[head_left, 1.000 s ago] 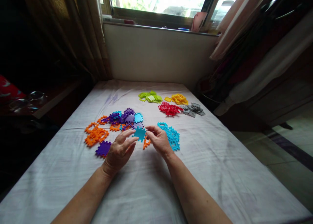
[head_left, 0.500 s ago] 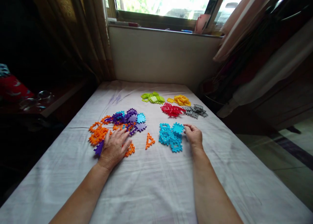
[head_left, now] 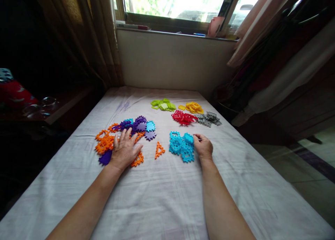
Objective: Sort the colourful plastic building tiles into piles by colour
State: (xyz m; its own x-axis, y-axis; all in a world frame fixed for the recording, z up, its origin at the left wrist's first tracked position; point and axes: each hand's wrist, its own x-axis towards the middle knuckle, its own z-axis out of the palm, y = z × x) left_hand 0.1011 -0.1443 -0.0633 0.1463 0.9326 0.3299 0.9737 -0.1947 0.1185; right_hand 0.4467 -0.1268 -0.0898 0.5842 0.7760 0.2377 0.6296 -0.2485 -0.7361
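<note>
My left hand (head_left: pixel 125 150) lies with fingers spread on the mixed pile of plastic interlocking tiles, hiding part of it. Around it are orange tiles (head_left: pixel 104 144), purple tiles (head_left: pixel 140 123) and a light blue tile (head_left: pixel 150 126). At the right, my right hand (head_left: pixel 203 146) is closed, its thumb and fingertips at the edge of a blue interlocking tile (head_left: pixel 188 138). That tile rests at the upper right of a cluster of blue tiles (head_left: pixel 176 145). Between the hands, an orange triangular tile (head_left: pixel 159 150) lies alone on the sheet.
Sorted piles lie farther back: lime green tiles (head_left: pixel 163 105), yellow tiles (head_left: pixel 194 107), red tiles (head_left: pixel 183 118) and grey tiles (head_left: pixel 209 119). A pale sheet (head_left: pixel 162 198) covers the surface. Beyond it are a low wall and window; glasses (head_left: pixel 48 102) rest on a side table at left.
My left hand has shifted slightly up and right over the pile, its fingers spreading wider. My right hand has moved a little left, and the blue tile at its fingertips sits closer over the cluster.
</note>
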